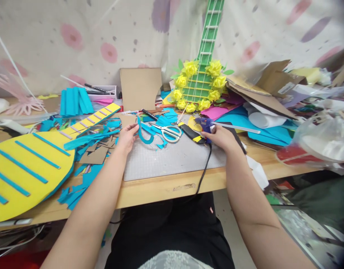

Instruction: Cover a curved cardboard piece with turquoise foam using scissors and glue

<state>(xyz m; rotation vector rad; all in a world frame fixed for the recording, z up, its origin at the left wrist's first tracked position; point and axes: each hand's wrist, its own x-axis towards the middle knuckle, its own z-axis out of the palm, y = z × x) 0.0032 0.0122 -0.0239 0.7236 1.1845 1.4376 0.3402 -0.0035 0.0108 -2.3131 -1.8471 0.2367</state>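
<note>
My left hand [128,138] pinches a curved, hook-shaped blue paper strip [145,139] at the left side of the grey cutting mat [160,164]. At the mat's right side, the fingers of my right hand [220,137] are wrapped round a blue glue gun [204,124]; a long pale glue stick [239,127] sticks out of its back and a black cord hangs off the table edge. Between the hands lie white-handled scissors [172,133] and a black and yellow utility knife [192,133]. Blue paper scraps lie around the scissors.
A yellow paper guitar shape [17,164] with blue strips lies at left, beside a heap of blue and cardboard scraps [95,153]. Behind stands a green paper guitar [198,80] with yellow flowers, next to upright cardboard [140,87]. A plastic-lined red bucket [295,153] is at right.
</note>
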